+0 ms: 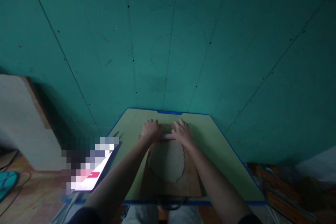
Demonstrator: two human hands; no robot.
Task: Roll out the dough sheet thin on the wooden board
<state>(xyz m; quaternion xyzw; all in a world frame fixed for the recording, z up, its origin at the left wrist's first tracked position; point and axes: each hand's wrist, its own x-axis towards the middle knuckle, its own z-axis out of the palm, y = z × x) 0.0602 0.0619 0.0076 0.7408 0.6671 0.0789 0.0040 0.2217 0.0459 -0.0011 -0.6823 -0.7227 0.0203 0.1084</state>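
Note:
A light rolling pin (168,136) lies crosswise over the far part of a flat, pale sheet of dough (167,162). My left hand (151,131) is closed over the pin's left end, and my right hand (182,133) is closed over its right end. Both arms reach forward, one on each side of the dough. The sheet is roughly round with an uneven edge, and rests on a wooden board (193,187). My hands cover the pin's ends, so only its middle shows well.
The board stands on a pale yellow-green table (223,171) with a blue rim. At its left edge is a lit screen (91,178), partly blurred out. A green wall (168,59) rises behind the table. A white panel (34,122) stands at left; dark clutter (278,182) lies at right.

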